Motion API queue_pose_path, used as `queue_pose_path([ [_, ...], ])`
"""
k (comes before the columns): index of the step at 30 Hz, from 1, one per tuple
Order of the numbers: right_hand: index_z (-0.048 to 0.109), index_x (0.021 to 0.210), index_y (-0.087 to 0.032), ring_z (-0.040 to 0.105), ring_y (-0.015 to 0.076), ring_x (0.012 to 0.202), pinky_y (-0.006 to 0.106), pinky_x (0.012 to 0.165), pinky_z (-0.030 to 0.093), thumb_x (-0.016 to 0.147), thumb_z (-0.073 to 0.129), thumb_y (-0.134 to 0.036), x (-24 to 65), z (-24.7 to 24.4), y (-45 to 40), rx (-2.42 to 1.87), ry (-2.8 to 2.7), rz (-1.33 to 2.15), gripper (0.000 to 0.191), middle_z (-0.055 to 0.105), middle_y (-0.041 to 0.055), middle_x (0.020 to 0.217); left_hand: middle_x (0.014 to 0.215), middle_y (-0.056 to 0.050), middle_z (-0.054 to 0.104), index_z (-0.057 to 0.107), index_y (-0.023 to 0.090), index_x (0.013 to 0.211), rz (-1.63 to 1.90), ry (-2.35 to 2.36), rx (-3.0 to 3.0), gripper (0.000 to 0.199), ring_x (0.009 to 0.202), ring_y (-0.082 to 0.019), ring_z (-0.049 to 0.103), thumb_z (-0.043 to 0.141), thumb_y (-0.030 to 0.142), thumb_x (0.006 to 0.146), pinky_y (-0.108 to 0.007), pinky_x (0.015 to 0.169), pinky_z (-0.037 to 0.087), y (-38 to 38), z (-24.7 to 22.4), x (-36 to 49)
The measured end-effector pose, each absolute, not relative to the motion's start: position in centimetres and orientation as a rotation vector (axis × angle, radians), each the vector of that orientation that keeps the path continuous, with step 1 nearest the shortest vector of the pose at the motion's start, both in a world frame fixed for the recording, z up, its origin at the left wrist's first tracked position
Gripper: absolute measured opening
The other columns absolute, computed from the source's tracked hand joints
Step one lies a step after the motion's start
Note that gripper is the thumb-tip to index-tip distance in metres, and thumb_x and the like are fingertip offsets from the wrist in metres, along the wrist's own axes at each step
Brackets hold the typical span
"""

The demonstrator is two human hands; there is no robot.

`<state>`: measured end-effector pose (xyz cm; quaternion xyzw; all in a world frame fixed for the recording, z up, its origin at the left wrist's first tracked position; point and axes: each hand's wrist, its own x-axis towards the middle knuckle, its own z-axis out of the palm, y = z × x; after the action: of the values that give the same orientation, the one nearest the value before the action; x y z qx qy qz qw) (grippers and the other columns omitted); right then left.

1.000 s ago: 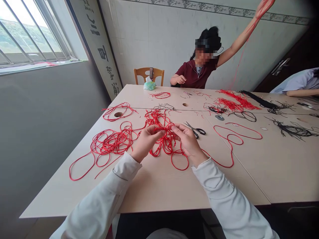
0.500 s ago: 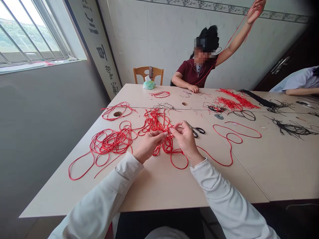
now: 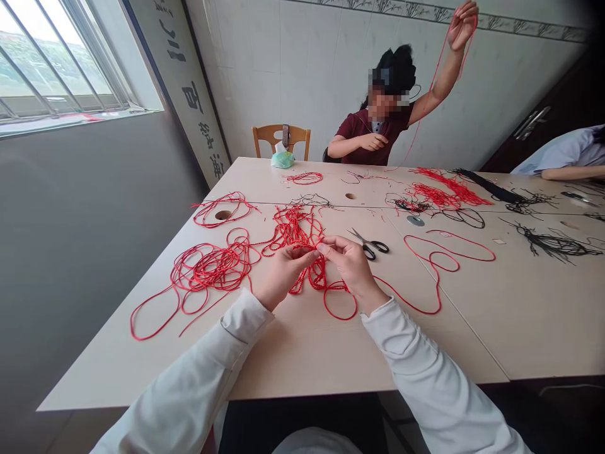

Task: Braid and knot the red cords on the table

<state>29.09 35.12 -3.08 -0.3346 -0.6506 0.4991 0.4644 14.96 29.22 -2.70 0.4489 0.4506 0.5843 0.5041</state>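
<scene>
My left hand (image 3: 285, 275) and my right hand (image 3: 352, 268) meet over the table, each pinching a strand of thin red cord between thumb and fingertips. Under and behind them lies a knotted-looking mass of twisted red cord (image 3: 295, 232). A plain red cord loop (image 3: 340, 301) runs out below my right hand and continues rightward in a long loose curve (image 3: 439, 255). To the left sits a tangled heap of red cord (image 3: 212, 268). Black-handled scissors (image 3: 371, 246) lie just beyond my right hand, not touched.
A co-worker across the table raises one hand (image 3: 462, 25) with a red cord hanging from it. Another person's forearm (image 3: 571, 173) rests at the far right. Red and black cord bundles (image 3: 439, 195) lie on the beige table (image 3: 302, 359), which has round holes. A chair (image 3: 281, 142) stands behind.
My hands have drawn slightly closer, still pinching the cord. The co-worker's raised hand has moved left and lower, and their other hand has lifted from the table to their chest.
</scene>
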Motion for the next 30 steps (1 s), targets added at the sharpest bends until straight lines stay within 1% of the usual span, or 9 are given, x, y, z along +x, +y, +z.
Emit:
queue_pose_path([
  [4, 0.072, 0.082, -0.021, 0.059, 0.0152, 0.08, 0.03, 0.081, 0.047, 0.07, 0.077, -0.036, 29.1, -2.5, 34.8, -0.715, -1.47, 1.501, 0.02, 0.068, 0.0012, 0.082, 0.061, 0.003, 0.049, 0.06, 0.014, 0.064, 1.434, 0.983, 0.918, 0.027, 0.058, -0.007, 0.041, 0.076, 0.035, 0.071, -0.02, 0.058, 0.037, 29.6, -3.2, 14.7],
  [7, 0.073, 0.082, -0.022, 0.06, 0.0153, 0.084, 0.03, 0.083, 0.048, 0.067, 0.078, -0.036, 29.0, -2.2, 34.6, -0.619, -1.365, 1.694, 0.021, 0.069, 0.0008, 0.085, 0.059, 0.003, 0.044, 0.057, 0.014, 0.062, 1.398, 0.988, 0.907, 0.03, 0.055, -0.006, 0.038, 0.077, 0.036, 0.069, -0.02, 0.053, 0.033, 29.8, -3.5, 14.4],
  [10, 0.073, 0.08, -0.023, 0.059, 0.0123, 0.082, 0.025, 0.077, 0.048, 0.066, 0.08, -0.034, 28.9, -2.2, 34.8, -0.635, -1.194, 1.697, 0.02, 0.069, -0.0002, 0.088, 0.054, 0.006, 0.035, 0.052, 0.016, 0.059, 1.285, 1.128, 1.053, 0.036, 0.047, -0.005, 0.03, 0.077, 0.041, 0.068, -0.021, 0.045, 0.024, 29.5, -3.6, 14.5],
  [14, 0.073, 0.08, -0.022, 0.054, 0.0049, 0.063, 0.019, 0.062, 0.046, 0.065, 0.08, -0.034, 29.0, -2.4, 35.2, -0.697, -1.013, 1.602, 0.021, 0.067, -0.0028, 0.087, 0.051, 0.008, 0.021, 0.043, 0.018, 0.054, 1.168, 1.254, 1.201, 0.048, 0.043, -0.004, 0.016, 0.074, 0.051, 0.068, -0.023, 0.042, 0.013, 29.0, -3.2, 14.9],
  [17, 0.072, 0.083, -0.021, 0.053, 0.0044, 0.058, 0.018, 0.058, 0.046, 0.065, 0.08, -0.035, 29.3, -2.2, 35.5, -0.717, -0.949, 1.568, 0.024, 0.063, -0.0038, 0.078, 0.051, 0.008, 0.022, 0.047, 0.017, 0.055, 1.154, 1.235, 1.224, 0.048, 0.044, -0.004, 0.017, 0.072, 0.056, 0.068, -0.023, 0.042, 0.012, 28.7, -2.6, 15.1],
  [21, 0.069, 0.082, -0.02, 0.057, 0.0071, 0.063, 0.02, 0.059, 0.05, 0.066, 0.079, -0.037, 30.2, -1.9, 36.1, -0.701, -0.831, 1.48, 0.025, 0.065, -0.0019, 0.078, 0.052, 0.007, 0.022, 0.056, 0.015, 0.06, 1.09, 1.277, 1.252, 0.046, 0.043, -0.005, 0.019, 0.068, 0.058, 0.072, -0.022, 0.041, 0.011, 28.6, -2.1, 15.0],
  [25, 0.068, 0.081, -0.018, 0.057, 0.0066, 0.06, 0.018, 0.057, 0.05, 0.067, 0.078, -0.037, 30.9, -1.6, 36.6, -0.694, -0.762, 1.379, 0.026, 0.063, -0.0022, 0.072, 0.055, 0.007, 0.022, 0.06, 0.015, 0.065, 0.971, 1.3, 1.317, 0.045, 0.042, -0.005, 0.023, 0.063, 0.059, 0.075, -0.021, 0.04, 0.015, 28.7, -2.6, 14.9],
  [27, 0.068, 0.083, -0.018, 0.055, 0.0061, 0.057, 0.017, 0.053, 0.048, 0.068, 0.077, -0.038, 30.7, -1.6, 36.4, -0.706, -0.805, 1.385, 0.026, 0.063, -0.0021, 0.071, 0.056, 0.006, 0.027, 0.059, 0.016, 0.065, 0.965, 1.323, 1.375, 0.044, 0.043, -0.006, 0.026, 0.064, 0.058, 0.076, -0.021, 0.04, 0.018, 28.9, -3.2, 14.9],
  [30, 0.068, 0.082, -0.017, 0.053, 0.0061, 0.054, 0.017, 0.05, 0.046, 0.069, 0.076, -0.04, 29.8, -1.8, 35.6, -0.728, -0.963, 1.433, 0.027, 0.064, -0.0013, 0.07, 0.057, 0.004, 0.037, 0.054, 0.016, 0.063, 1.088, 1.361, 1.494, 0.041, 0.046, -0.007, 0.033, 0.064, 0.053, 0.078, -0.021, 0.041, 0.023, 29.4, -4.1, 15.0],
])
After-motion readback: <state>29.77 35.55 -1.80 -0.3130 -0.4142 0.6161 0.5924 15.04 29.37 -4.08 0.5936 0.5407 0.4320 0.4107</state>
